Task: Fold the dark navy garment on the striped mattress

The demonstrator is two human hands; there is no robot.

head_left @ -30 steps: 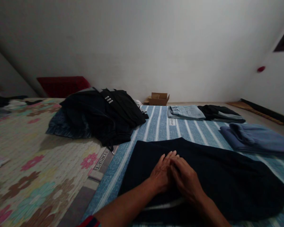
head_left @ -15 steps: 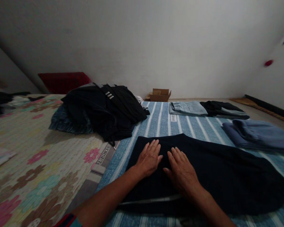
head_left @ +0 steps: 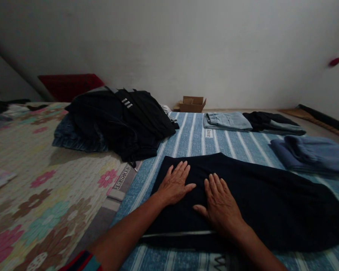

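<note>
Dark navy trousers [head_left: 265, 199] lie flat and folded lengthwise on a blue striped bedsheet [head_left: 183, 141], with a thin white stripe along the near side. My left hand [head_left: 176, 184] rests palm down on their left end, fingers stretched and thumb out to the side. Just right of it, my right hand [head_left: 222, 201] presses flat on the same cloth, its fingers extended and its thumb pointing left. Neither hand grips anything. The right forearm covers part of the near edge of the trousers.
A heap of dark clothes [head_left: 115, 124] sits at the back left, partly on a floral quilt [head_left: 42, 165]. Folded light-blue jeans [head_left: 228, 121], a folded black garment [head_left: 271, 122] and folded blue trousers [head_left: 313, 154] lie behind and to the right. An open cardboard box [head_left: 191, 104] stands by the wall.
The camera view has shifted a little. My hands stay flat on the trousers, having slid slightly apart, and the left thumb now points farther out.
</note>
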